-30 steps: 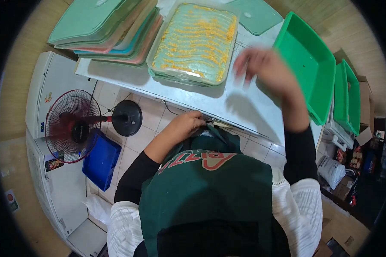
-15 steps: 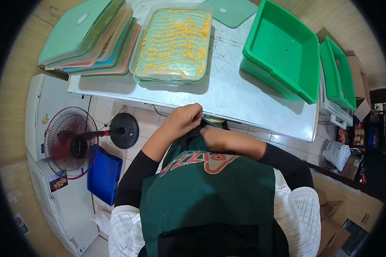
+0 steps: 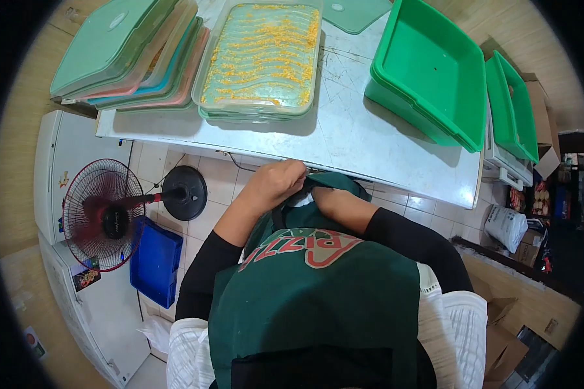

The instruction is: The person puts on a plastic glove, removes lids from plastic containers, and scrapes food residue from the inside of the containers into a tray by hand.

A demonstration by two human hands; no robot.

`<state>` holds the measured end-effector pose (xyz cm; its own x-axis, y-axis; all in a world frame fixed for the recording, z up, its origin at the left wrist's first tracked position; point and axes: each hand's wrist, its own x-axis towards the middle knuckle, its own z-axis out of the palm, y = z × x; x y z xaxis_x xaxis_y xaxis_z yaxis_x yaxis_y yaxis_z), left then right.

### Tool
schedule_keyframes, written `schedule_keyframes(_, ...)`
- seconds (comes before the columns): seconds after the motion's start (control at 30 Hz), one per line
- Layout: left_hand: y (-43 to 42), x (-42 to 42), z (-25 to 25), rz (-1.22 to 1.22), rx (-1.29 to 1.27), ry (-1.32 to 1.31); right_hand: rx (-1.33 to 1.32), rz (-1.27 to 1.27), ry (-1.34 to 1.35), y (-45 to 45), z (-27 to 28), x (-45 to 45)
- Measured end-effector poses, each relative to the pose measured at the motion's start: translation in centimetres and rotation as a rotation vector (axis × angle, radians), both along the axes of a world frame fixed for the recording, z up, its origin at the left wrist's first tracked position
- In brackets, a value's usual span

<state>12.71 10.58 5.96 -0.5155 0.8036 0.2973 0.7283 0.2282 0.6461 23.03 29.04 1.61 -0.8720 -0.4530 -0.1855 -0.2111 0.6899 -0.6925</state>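
Observation:
A dark green apron with red "PIZZA" lettering covers my front. My left hand is closed on the apron's edge near the table front, fingers curled round the cloth. Inside an opening in the apron cloth, my right hand is sunk past the knuckles, so its fingers are hidden. A bit of something whitish shows in the fold between the two hands; I cannot make out what it is. Ahead on the table stands a clear rectangular container with yellow crumbs in wavy rows, on top of a green-edged one.
Stacked lidded containers stand at the table's left. Green bins are at its right, with another green bin beyond. A red fan and blue crate occupy the floor at left. A green lid lies behind.
My right hand has gone deeper into the apron cloth, which now bulges and opens around it. My left hand keeps its hold on the edge. The view has shifted slightly.

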Motion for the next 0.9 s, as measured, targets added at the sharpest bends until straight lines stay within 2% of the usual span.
schedule_keyframes(0.03,0.0,0.0,0.0,-0.004,0.007,-0.006,-0.020,-0.012,0.032,-0.2,0.1,0.0)
schedule_keyframes(0.13,0.1,-0.3,0.1,-0.016,0.023,-0.005,0.044,0.024,-0.124,-0.1,1.9,-0.8)
schedule_keyframes(0.23,0.2,-0.4,0.0,-0.018,0.024,0.034,0.159,0.032,-0.223,-0.4,-1.3,-0.4)
schedule_keyframes(0.33,0.3,-0.4,-0.3,-0.009,0.040,0.088,0.289,-0.174,-0.473,-2.1,-2.7,-1.3)
schedule_keyframes(0.43,0.6,-0.1,-0.8,-0.010,0.070,0.079,0.154,-0.162,-0.243,-2.0,-3.5,-0.9)
schedule_keyframes(0.47,0.6,0.0,-0.9,-0.005,0.065,0.053,0.135,-0.126,-0.265,-1.7,-3.5,-0.9)
schedule_keyframes(0.53,0.6,0.1,-0.9,0.004,0.072,0.013,0.097,-0.048,-0.304,-1.4,0.1,-2.0)
schedule_keyframes(0.63,0.5,-0.1,-0.9,0.014,0.097,-0.056,0.313,0.337,-0.472,-3.7,3.8,-4.7)
schedule_keyframes(0.73,0.2,-0.4,-1.1,0.014,0.096,-0.189,0.214,0.101,-0.445,-2.7,8.7,-5.0)
schedule_keyframes(0.77,0.0,-0.5,-1.0,0.011,0.091,-0.242,0.048,0.125,-0.284,-1.3,8.8,-5.2)
schedule_keyframes(0.8,0.0,-0.5,-1.0,0.008,0.087,-0.295,0.049,0.133,-0.283,0.0,9.2,-5.8)
schedule_keyframes(0.87,0.1,-0.5,-1.1,0.027,0.090,-0.361,-0.133,-0.038,-0.671,1.7,11.5,-6.6)
schedule_keyframes(0.9,0.1,-0.5,-1.2,0.036,0.097,-0.359,-0.230,-0.084,-0.696,2.4,11.3,-6.7)
